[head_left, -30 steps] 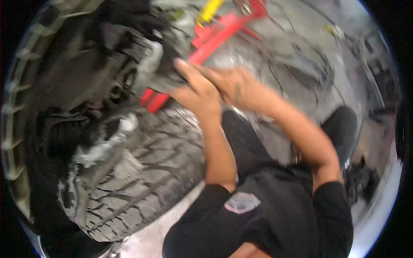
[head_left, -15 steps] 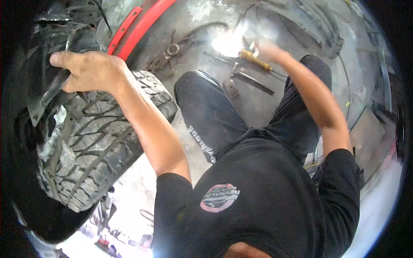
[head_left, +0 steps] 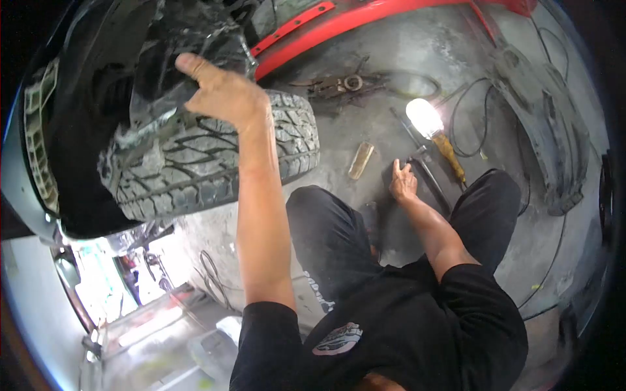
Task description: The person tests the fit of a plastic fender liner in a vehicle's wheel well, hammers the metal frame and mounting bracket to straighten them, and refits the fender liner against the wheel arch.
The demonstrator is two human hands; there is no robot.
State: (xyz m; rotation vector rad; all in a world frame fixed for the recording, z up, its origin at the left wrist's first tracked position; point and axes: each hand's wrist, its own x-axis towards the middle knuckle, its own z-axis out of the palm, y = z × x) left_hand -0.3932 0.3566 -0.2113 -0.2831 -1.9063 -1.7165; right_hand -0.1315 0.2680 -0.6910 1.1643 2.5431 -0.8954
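My left hand (head_left: pixel 225 94) is raised over the tyre (head_left: pixel 202 153), thumb and fingers apart, against a dark plastic liner (head_left: pixel 163 78) in the wheel well. Nothing shows in its grip. Low over the floor, my right hand (head_left: pixel 403 181) has its fingers spread beside a metal bar tool (head_left: pixel 430 177) and holds nothing visible. A lit work lamp (head_left: pixel 424 117) with a yellow handle (head_left: pixel 448 156) lies just beyond that tool. To the left of my right hand is a small tan block (head_left: pixel 360 161).
A red metal beam (head_left: pixel 365 23) crosses the top. Rusty metal parts (head_left: pixel 339 85) lie on the floor beyond the tyre. A long dark panel (head_left: pixel 544 124) rests at the right, near black cables (head_left: pixel 486 124). Another cable (head_left: pixel 212 274) curls at lower left.
My right hand has moved away from the lamp and down beside the metal bar. The lamp now lies on the floor. My left hand remains at the liner as the view has shifted.
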